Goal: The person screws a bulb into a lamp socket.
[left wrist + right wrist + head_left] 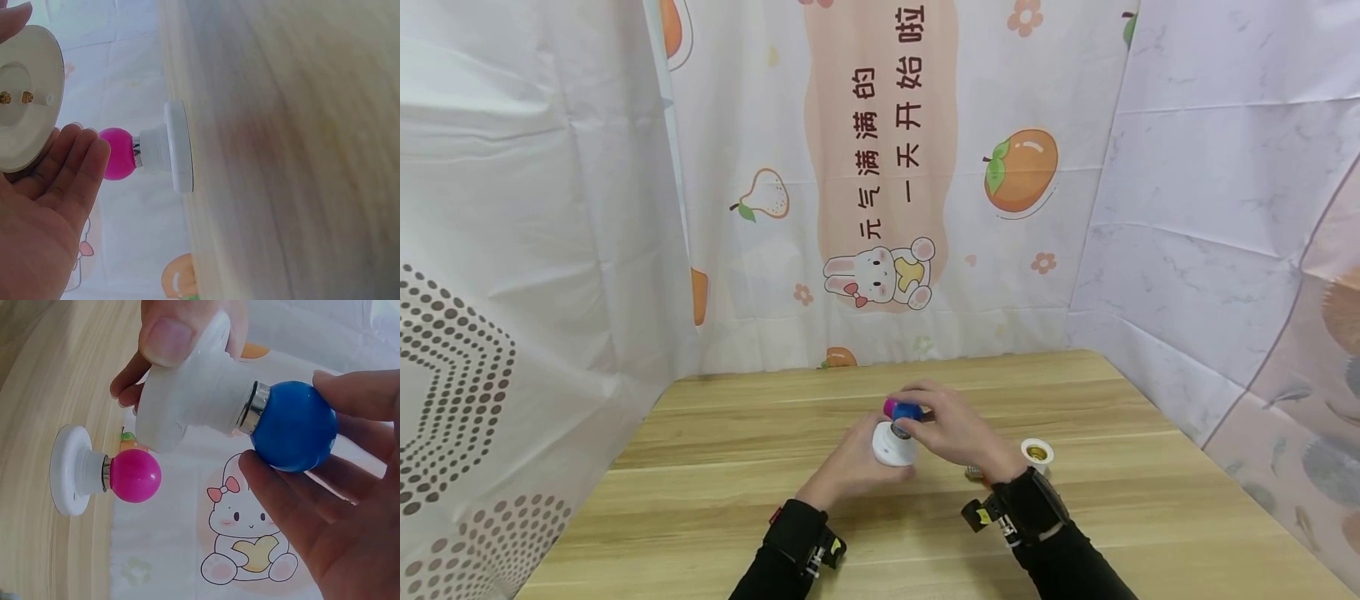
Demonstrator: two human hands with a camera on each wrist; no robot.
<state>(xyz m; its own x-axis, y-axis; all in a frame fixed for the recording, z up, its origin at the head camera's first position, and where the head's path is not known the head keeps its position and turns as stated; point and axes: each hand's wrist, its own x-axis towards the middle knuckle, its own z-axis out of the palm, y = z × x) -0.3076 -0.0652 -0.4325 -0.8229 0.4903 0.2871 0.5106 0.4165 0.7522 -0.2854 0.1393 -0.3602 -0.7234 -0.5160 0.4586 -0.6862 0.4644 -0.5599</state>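
My left hand (853, 460) grips a white lamp holder (203, 390) by its round base, raised over the table and tilted. In the left wrist view, the underside of this holder (50, 75) shows small brass terminals. A blue bulb (297, 428) sits with its metal collar at the holder's mouth. Fingers and thumb of my right hand (958, 423) close around the blue globe. Beyond both hands, a pink bulb (135, 475) stands upright in a second white holder (70, 470) on the table.
Another white holder (1037, 451), brass inside its open mouth, stands right of my right wrist. Beside that wrist lies a partly hidden thing with a ridged metal end (973, 472) and an orange-red part. Printed curtains (760, 275) border the wooden table (715, 467) at the back and sides.
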